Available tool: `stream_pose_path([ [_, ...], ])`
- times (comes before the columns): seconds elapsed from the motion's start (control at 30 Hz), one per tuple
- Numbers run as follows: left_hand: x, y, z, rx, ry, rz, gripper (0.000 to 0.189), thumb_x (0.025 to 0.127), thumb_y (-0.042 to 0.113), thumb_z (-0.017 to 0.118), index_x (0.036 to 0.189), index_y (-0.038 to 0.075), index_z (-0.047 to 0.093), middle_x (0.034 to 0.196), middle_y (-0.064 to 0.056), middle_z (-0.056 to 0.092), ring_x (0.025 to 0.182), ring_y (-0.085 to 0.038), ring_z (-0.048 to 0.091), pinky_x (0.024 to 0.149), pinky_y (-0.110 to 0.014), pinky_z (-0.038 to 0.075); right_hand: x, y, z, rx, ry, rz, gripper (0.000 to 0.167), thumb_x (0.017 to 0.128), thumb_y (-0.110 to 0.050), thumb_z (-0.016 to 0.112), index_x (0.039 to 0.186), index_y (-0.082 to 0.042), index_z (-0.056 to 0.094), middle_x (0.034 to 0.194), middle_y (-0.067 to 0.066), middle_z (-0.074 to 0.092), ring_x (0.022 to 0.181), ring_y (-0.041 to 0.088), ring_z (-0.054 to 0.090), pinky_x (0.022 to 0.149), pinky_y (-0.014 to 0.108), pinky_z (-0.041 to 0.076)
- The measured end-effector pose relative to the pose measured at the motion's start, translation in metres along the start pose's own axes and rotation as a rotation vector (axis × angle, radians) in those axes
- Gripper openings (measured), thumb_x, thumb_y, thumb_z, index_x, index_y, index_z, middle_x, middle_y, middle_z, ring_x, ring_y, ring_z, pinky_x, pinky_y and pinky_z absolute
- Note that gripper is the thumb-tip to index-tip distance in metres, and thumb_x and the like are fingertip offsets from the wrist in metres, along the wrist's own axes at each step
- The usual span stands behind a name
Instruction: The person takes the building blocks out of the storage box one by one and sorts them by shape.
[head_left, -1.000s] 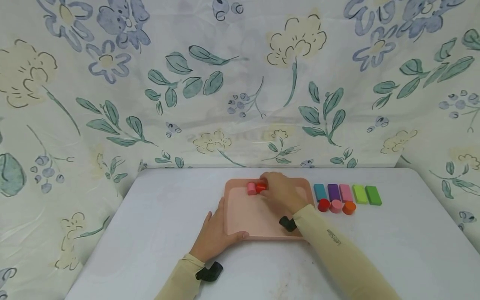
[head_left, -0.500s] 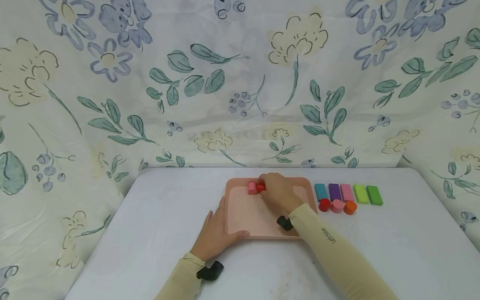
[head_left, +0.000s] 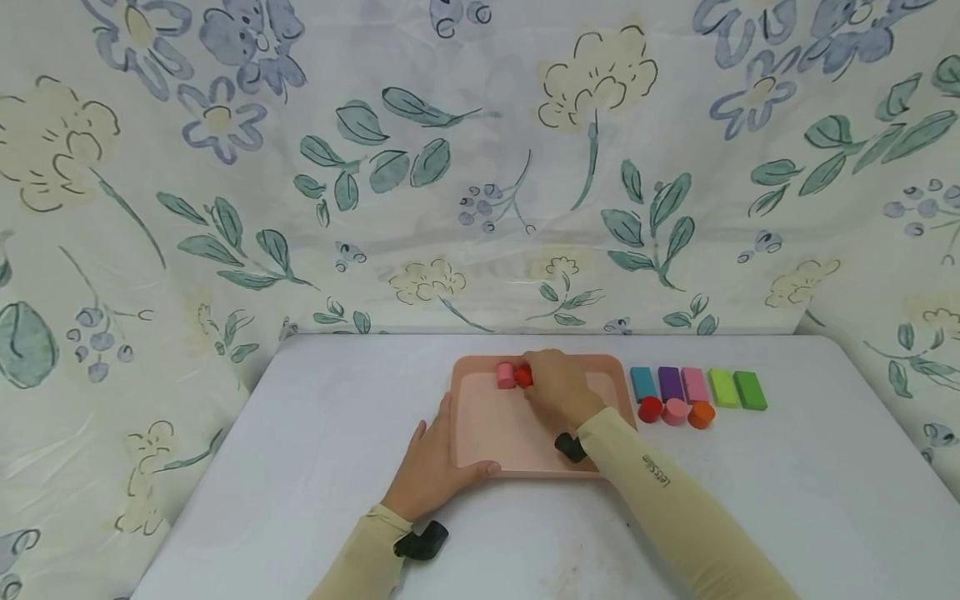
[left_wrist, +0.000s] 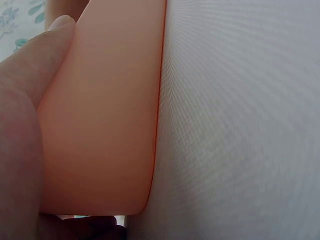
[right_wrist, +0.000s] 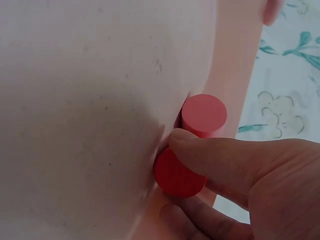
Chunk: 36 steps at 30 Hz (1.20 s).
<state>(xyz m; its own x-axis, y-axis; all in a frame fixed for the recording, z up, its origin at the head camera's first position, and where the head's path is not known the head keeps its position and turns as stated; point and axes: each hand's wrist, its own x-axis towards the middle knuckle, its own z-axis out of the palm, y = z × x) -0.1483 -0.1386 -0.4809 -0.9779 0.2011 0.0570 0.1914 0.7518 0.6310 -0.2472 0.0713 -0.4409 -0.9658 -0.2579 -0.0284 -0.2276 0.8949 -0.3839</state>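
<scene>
A peach-coloured tray lies on the table, its near-left corner held by my left hand. In the left wrist view the thumb laps over the tray rim, while the other fingers go round the corner. My right hand reaches over the far part of the tray and pinches a red cylinder block between thumb and fingers. Right beside that block, along the far wall inside the tray, stands a pink cylinder block. The right hand covers part of the red block in the head view.
Right of the tray is a row of rectangular blocks: blue, purple, pink, yellow-green and green. Before them stand red, pink and orange cylinders. A floral cloth hangs behind the table.
The right hand has shifted only slightly, still pinching the red cylinder beside the pink one. The left hand stays at the tray corner.
</scene>
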Motion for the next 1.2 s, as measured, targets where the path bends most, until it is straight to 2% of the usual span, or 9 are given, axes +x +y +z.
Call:
stream_pose_path([
  [0.13, 0.000, 0.001, 0.000, 0.000, 0.003, 0.001, 0.123, 0.077, 0.066, 0.075, 0.161, 0.004, 0.009, 0.164, -0.014, 0.025, 0.144, -0.031, 0.039, 0.119, -0.065, 0.008, 0.001, 0.001, 0.000, 0.004, -0.002, -0.013, 0.038, 0.090, -0.012, 0.074, 0.128, -0.011, 0.067, 0.095, 0.005, 0.063, 0.086, 0.023, 0.056, 0.077, 0.034, 0.052],
  [0.27, 0.001, 0.002, 0.000, -0.008, 0.003, 0.000, 0.123, 0.077, 0.066, 0.075, 0.161, 0.004, 0.010, 0.165, -0.014, 0.024, 0.144, -0.031, 0.038, 0.118, -0.065, 0.007, 0.000, 0.000, -0.001, 0.055, -0.020, 0.017, 0.041, 0.090, -0.010, 0.072, 0.131, -0.011, 0.066, 0.097, 0.005, 0.063, 0.087, 0.024, 0.056, 0.077, 0.034, 0.052],
  [0.57, 0.002, 0.002, -0.001, 0.000, -0.002, -0.009, 0.123, 0.077, 0.067, 0.074, 0.161, 0.005, 0.011, 0.165, -0.013, 0.025, 0.145, -0.031, 0.037, 0.118, -0.066, 0.007, -0.005, 0.000, -0.009, 0.058, -0.024, 0.075, 0.039, 0.090, -0.016, 0.073, 0.127, -0.007, 0.061, 0.098, 0.007, 0.066, 0.086, 0.024, 0.059, 0.083, 0.037, 0.056],
  [0.97, 0.001, 0.001, -0.001, -0.006, -0.002, 0.000, 0.124, 0.077, 0.067, 0.075, 0.161, 0.005, 0.009, 0.164, -0.013, 0.025, 0.145, -0.032, 0.037, 0.118, -0.066, 0.008, -0.021, 0.002, -0.018, 0.151, 0.009, 0.132, 0.045, 0.092, -0.024, 0.074, 0.131, -0.010, 0.058, 0.102, 0.006, 0.064, 0.088, 0.023, 0.060, 0.077, 0.035, 0.059],
  [1.2, 0.002, 0.001, -0.001, -0.007, -0.011, -0.010, 0.123, 0.077, 0.068, 0.074, 0.162, 0.007, 0.009, 0.165, -0.011, 0.024, 0.146, -0.031, 0.035, 0.118, -0.067, 0.006, -0.028, 0.008, -0.026, 0.113, 0.020, 0.142, 0.047, 0.090, -0.030, 0.075, 0.130, -0.014, 0.058, 0.101, 0.005, 0.067, 0.088, 0.023, 0.060, 0.079, 0.038, 0.059],
])
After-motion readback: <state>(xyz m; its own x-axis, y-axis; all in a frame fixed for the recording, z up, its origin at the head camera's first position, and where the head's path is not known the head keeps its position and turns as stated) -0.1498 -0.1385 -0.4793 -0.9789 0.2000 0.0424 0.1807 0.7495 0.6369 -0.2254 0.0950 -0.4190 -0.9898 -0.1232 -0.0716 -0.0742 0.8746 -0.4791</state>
